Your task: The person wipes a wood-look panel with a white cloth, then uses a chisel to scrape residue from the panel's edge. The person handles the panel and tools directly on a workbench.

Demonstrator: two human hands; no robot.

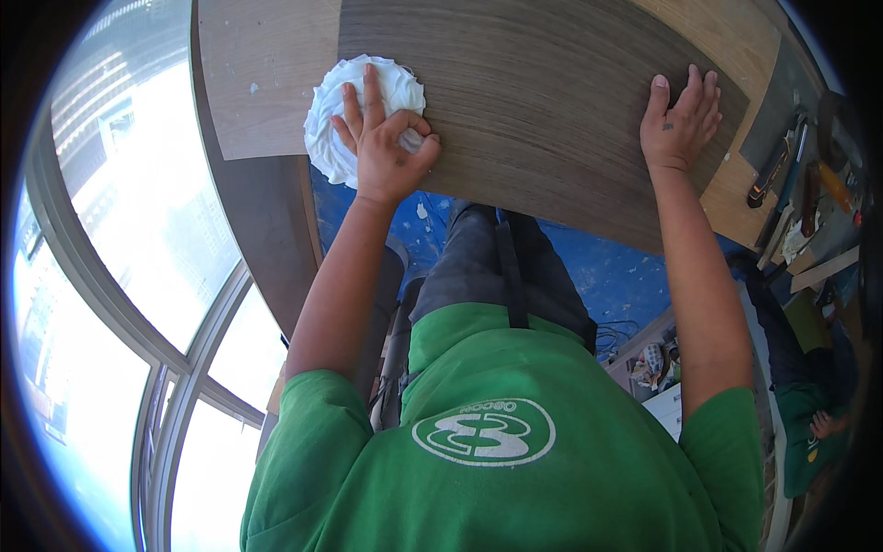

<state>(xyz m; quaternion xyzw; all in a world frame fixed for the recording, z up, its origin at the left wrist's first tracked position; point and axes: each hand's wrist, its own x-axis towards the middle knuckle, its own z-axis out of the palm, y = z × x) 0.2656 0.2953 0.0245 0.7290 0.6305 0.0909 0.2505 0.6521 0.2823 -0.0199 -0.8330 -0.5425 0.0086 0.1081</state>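
My left hand (390, 148) rests on a round, ruffled white bundle (328, 114), which looks like soft cloth. Its middle fingers lie spread across the top, while the thumb and index finger curl together at the bundle's right side. Under the bundle's right part is the left end of a dark brown wood-grain panel (524, 117). My right hand (679, 121) lies on that same panel near its right end, holding nothing, with the thumb apart from the fingers.
Beneath the panel is a lighter wooden worktop (272, 76), with a utility knife (769, 169) and other hand tools at right. Large windows (152, 207) run along the left. Blue sheeting (600, 265) covers the floor. Another person in a green shirt (804, 441) is at lower right.
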